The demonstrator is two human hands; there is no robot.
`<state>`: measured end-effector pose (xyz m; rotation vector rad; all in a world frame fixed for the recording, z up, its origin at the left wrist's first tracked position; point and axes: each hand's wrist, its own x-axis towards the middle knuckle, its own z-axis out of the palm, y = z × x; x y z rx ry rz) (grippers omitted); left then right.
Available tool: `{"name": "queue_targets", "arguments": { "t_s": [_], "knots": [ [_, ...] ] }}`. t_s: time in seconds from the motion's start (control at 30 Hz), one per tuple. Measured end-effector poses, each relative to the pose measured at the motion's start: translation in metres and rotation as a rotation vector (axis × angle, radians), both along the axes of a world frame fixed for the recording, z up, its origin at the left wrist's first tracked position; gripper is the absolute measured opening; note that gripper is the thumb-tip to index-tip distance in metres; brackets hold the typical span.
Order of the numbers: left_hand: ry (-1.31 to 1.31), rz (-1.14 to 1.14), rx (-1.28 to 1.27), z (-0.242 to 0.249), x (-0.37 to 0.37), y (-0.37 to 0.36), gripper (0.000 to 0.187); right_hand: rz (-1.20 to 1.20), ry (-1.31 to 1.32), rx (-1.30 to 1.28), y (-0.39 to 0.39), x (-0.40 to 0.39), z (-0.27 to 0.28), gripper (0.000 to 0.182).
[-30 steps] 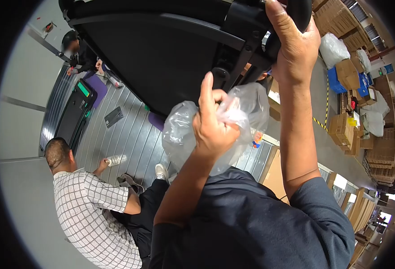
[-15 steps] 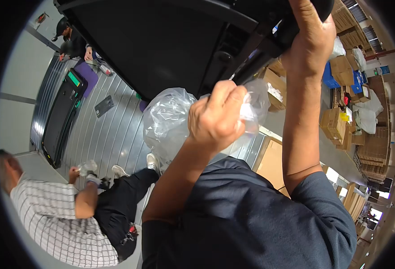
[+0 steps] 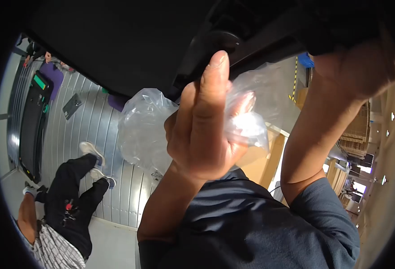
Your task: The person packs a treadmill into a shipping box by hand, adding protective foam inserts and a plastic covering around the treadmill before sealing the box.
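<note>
The left hand (image 3: 202,130) has clear plastic (image 3: 139,130) bunched between thumb and fingers, one finger stretching up close to the big black machine (image 3: 117,40); the plastic billows out on both sides of that hand, just under the machine's lower edge; the right hand (image 3: 358,67) is up by the machine's shadowed end, too blurred for me to tell whether it grips; over to the left, someone's black-trousered legs (image 3: 67,184) stretch across the ridged metal floor (image 3: 126,193), near a slim black unit with a green panel (image 3: 39,81).
</note>
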<state>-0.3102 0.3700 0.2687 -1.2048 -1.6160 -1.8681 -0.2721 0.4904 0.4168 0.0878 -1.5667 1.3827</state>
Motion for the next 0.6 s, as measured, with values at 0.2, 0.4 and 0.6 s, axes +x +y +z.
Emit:
{"name": "queue_targets", "arguments": {
  "t_s": [0.2,0.4,0.6],
  "knots": [
    [0.076,-0.06,-0.009,0.008,-0.001,0.0,0.055,-0.037,-0.012,0.049,-0.003,0.011,0.002,0.029],
    [0.176,-0.173,-0.229,0.009,0.003,-0.026,0.027,-0.046,-0.008,0.059,-0.005,0.009,-0.003,0.03],
    [0.052,0.044,-0.025,0.02,-0.002,-0.016,0.049,-0.053,0.002,0.056,-0.007,0.011,-0.005,0.03]
  ]
}}
